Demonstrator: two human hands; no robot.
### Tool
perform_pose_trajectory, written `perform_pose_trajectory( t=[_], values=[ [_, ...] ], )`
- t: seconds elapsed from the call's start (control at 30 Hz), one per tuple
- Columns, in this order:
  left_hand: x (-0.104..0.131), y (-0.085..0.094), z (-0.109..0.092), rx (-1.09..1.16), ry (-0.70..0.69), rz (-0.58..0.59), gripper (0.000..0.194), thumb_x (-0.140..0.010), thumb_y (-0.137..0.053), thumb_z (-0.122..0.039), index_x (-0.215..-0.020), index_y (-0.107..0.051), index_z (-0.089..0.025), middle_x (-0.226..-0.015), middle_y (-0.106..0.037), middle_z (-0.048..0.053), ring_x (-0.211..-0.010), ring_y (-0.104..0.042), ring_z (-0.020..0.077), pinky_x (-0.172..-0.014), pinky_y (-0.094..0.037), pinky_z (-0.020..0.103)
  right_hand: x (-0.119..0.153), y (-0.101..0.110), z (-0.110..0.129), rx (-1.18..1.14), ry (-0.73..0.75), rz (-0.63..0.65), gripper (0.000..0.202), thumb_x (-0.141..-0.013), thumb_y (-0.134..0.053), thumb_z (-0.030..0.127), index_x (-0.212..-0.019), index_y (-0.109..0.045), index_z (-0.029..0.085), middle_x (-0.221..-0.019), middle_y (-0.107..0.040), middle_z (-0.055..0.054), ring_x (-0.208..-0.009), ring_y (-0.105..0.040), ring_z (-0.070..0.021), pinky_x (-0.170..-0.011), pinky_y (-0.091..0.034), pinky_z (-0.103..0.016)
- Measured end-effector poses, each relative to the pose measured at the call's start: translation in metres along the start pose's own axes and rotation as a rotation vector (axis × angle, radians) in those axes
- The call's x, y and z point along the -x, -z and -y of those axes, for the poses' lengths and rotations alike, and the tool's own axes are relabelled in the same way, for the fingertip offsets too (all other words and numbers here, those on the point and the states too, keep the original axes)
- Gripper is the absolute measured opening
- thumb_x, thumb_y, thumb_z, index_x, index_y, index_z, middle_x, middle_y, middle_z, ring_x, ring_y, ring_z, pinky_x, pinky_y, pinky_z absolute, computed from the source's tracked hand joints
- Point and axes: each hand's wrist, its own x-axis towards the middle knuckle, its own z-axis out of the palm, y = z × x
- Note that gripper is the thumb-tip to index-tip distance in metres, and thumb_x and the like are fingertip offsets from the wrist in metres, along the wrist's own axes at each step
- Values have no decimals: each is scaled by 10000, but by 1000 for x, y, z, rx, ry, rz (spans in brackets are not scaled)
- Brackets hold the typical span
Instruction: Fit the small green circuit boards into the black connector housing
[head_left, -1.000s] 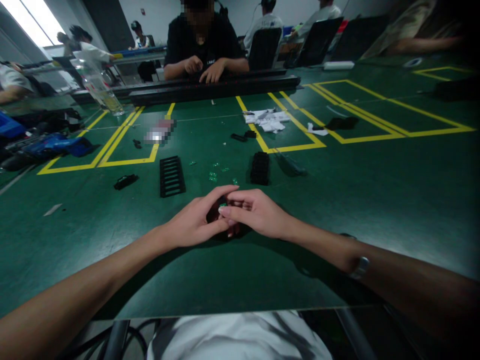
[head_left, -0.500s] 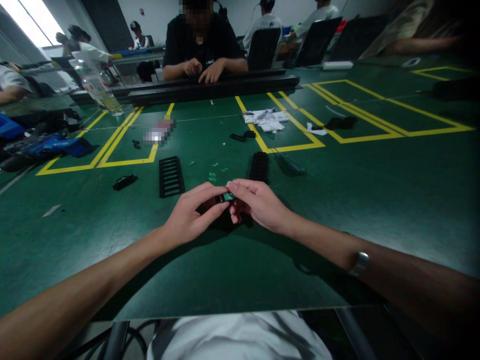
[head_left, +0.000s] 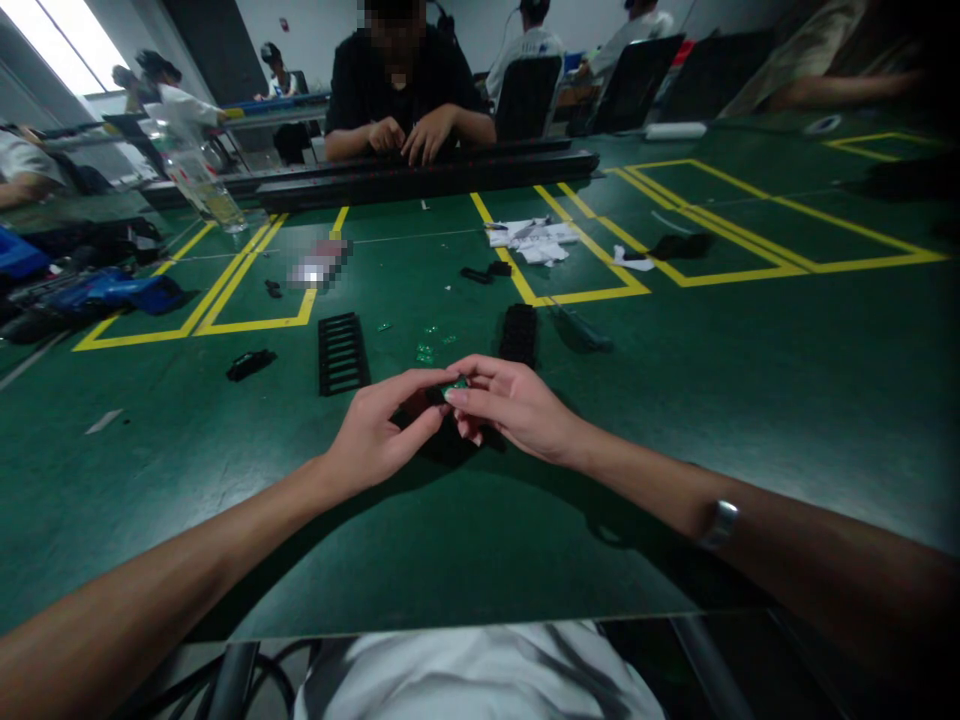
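Observation:
Between my two hands is a small black part with a green circuit board, largely covered by my fingers. My left hand closes on its left side, thumb below and fingers above. From the right, my right hand grips it with the thumb laid over the green board. Just beyond my fingers several small green circuit boards lie loose on the table. A black slotted tray lies to the left of them, and a second black tray lies behind my right hand.
The green table carries yellow tape outlines. A black part lies at left, near blue-and-black gear. Crumpled white paper and a plastic bag lie farther back. Across the table a person sits behind long black bars.
My right thumb has slid up and left over the green board, covering more of it. My left hand keeps nearly the same place. The person opposite has shifted a hand slightly.

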Motion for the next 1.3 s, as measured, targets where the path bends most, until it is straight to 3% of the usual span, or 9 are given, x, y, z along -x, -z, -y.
perform_pose_trajectory(
  t=[0.33,0.57,0.83,1.07,1.3],
  values=[
    [-1,0,-6,229,151,3,272,-937,-648,-280,-1194,-643,-193,-912,-700,34,-707,-640,108,-628,-514,207,-2,2,-2,25,26,56,283,-870,-747,353,-1034,-629,156,-828,-700,-19,-637,-669,-121,-497,-537,-206],
    [-3,4,-7,291,154,21,188,-983,-572,-288,-1119,-644,-180,-884,-659,28,-629,-566,83,-546,-454,188,1,2,1,113,-11,119,301,-930,-661,438,-957,-668,139,-922,-740,-82,-698,-707,-143,-558,-550,-226],
    [-1,4,-5,295,146,95,249,-1024,-469,-301,-1207,-605,-201,-983,-644,42,-689,-581,105,-603,-471,226,3,-5,5,211,-25,107,414,-933,-609,536,-833,-673,139,-754,-725,-54,-574,-679,-135,-518,-541,-240],
    [0,3,-6,168,76,124,280,-1042,-398,-298,-1241,-562,-189,-1072,-620,77,-890,-594,165,-739,-493,281,7,-9,4,308,2,57,417,-962,-567,532,-798,-650,157,-652,-675,-13,-560,-650,-126,-515,-523,-220],
    [-1,-1,-7,137,129,93,281,-1050,-391,-319,-1270,-511,-193,-1006,-619,64,-797,-579,146,-702,-473,279,8,-14,3,346,46,-21,389,-970,-560,507,-775,-621,176,-640,-646,3,-537,-632,-129,-478,-501,-223]
  ],
)
